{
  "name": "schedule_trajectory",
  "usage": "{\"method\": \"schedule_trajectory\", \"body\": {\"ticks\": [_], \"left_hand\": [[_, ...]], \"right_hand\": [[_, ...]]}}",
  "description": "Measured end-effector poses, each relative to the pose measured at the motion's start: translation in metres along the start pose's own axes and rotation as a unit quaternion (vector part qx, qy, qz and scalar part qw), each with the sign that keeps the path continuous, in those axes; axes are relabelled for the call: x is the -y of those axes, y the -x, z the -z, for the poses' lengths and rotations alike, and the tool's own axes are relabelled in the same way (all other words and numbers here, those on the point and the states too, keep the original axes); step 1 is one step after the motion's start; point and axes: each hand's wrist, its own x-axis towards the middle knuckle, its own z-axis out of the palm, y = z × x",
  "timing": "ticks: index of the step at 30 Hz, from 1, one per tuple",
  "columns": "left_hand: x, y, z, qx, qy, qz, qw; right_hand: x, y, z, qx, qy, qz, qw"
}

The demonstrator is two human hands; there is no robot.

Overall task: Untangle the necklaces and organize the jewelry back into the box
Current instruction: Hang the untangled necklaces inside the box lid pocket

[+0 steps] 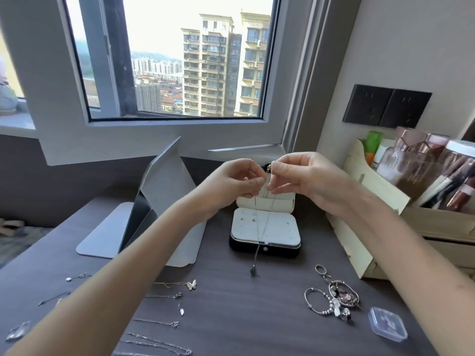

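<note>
A black jewelry box with a white lining stands open in the middle of the dark desk. Its lid is upright behind its tray. My left hand and my right hand meet in front of the lid. Both pinch a thin chain necklace at its top. The chain hangs down across the white tray and over the box's front edge, ending in a small dark pendant on the desk. Small studs sit on the tray.
Several loose necklaces lie at the front left of the desk. Rings and hoops and a small clear case lie front right. A folding mirror stands left of the box, a wooden organizer right.
</note>
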Motion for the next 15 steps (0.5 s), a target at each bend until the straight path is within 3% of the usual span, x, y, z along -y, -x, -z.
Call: {"method": "schedule_trajectory", "body": {"ticks": [5, 10, 15], "left_hand": [[0.003, -0.031, -0.006, -0.021, -0.008, -0.007, 1.000], [0.039, -0.069, -0.021, -0.082, -0.200, -0.005, 0.976], [0.096, -0.098, -0.038, -0.063, -0.307, 0.002, 0.950]], "right_hand": [[0.011, -0.022, 0.020, -0.051, -0.022, -0.036, 0.998], [0.025, -0.046, 0.047, -0.115, 0.052, -0.015, 0.992], [0.031, -0.080, 0.070, -0.191, 0.113, 0.011, 0.975]]}}
